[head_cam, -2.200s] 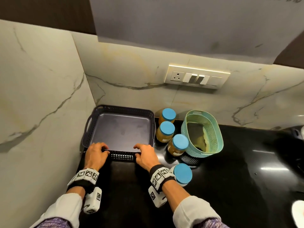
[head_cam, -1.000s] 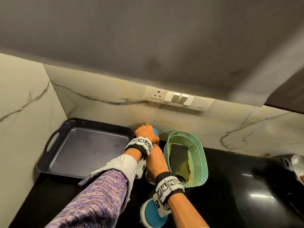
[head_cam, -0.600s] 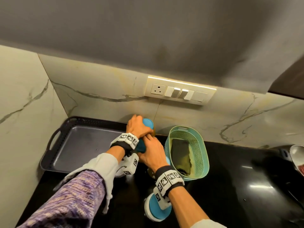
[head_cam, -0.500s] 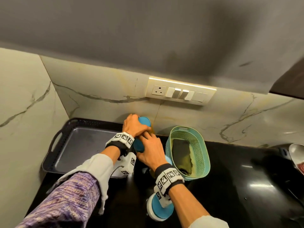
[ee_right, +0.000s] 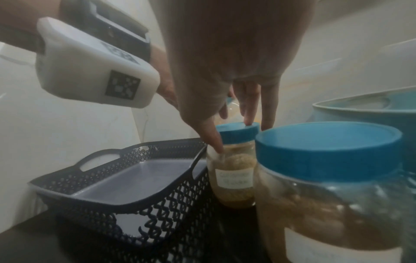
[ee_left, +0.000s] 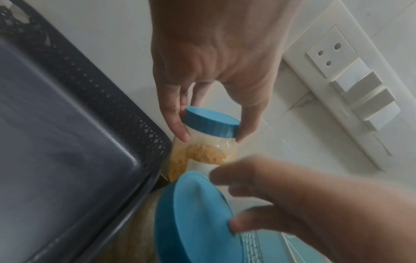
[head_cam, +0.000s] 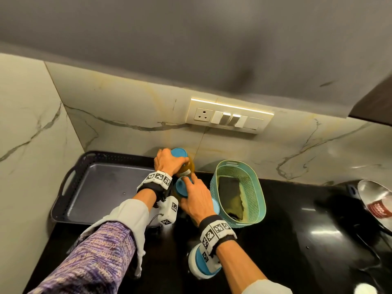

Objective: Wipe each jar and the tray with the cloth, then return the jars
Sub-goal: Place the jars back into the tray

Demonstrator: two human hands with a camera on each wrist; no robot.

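Note:
My left hand (head_cam: 169, 160) (ee_left: 211, 138) grips the blue lid of the rearmost jar (head_cam: 186, 166) (ee_left: 202, 153), an amber-filled jar held tilted just off the counter beside the tray's right rim. My right hand (head_cam: 191, 187) (ee_right: 234, 135) straddles the lid of the second jar (head_cam: 181, 187) (ee_right: 231, 170), thumb on its neck and fingers behind the lid. A third jar (head_cam: 215, 205) (ee_right: 328, 178) stands under my right palm. The fourth jar (head_cam: 198, 265) stands nearest me. The dark tray (head_cam: 101, 183) (ee_left: 67, 142) (ee_right: 126, 179) holds nothing. The cloth (head_cam: 231, 194) lies in the teal basket (head_cam: 257, 200).
Marble walls close the corner behind and left of the tray. A switch plate (head_cam: 231, 116) sits on the back wall under a low cabinet. A steel pan (head_cam: 373, 187) holding a bottle stands at the right edge of the black counter (head_cam: 297, 240).
Both hands left the tray's front rim and reached to the jars. My left hand took the rearmost jar by its lid and raised it; my right hand settled onto the second jar.

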